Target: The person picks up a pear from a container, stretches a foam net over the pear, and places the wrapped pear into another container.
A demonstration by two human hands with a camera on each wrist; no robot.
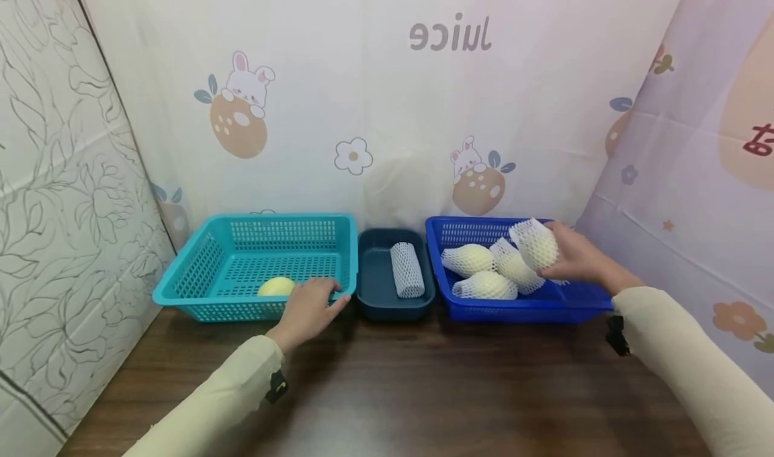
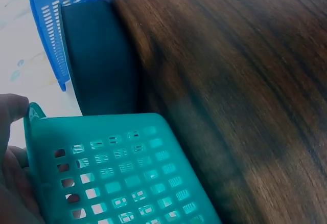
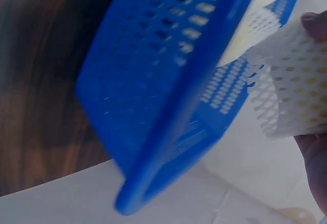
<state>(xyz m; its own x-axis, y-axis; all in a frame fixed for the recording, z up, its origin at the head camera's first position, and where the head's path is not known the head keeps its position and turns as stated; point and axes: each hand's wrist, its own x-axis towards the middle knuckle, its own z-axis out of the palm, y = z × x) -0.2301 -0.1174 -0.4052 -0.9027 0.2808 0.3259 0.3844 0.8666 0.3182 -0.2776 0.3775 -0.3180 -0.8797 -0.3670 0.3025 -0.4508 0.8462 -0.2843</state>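
Note:
My right hand [image 1: 571, 252] grips a pale yellow fruit in a white foam net [image 1: 535, 245], raised over the blue basket [image 1: 520, 310]. The net's loose end [image 3: 268, 109] shows in the right wrist view. Several more netted fruits [image 1: 486, 286] lie in the blue basket. At the teal basket [image 1: 242, 310], my left hand [image 1: 308, 309] holds the front rim near its right corner, with the thumb outside. Beside that hand, inside the teal basket, lies a bare pale yellow fruit [image 1: 276, 286], partly hidden by the rim.
A dark blue-grey tray [image 1: 376, 296] stands between the two baskets, with a rolled white foam net [image 1: 408, 270] in it. All three stand on a dark wooden table [image 1: 411, 390] against a printed curtain [image 1: 387, 107]. A patterned wall [image 1: 66, 175] bounds the left side.

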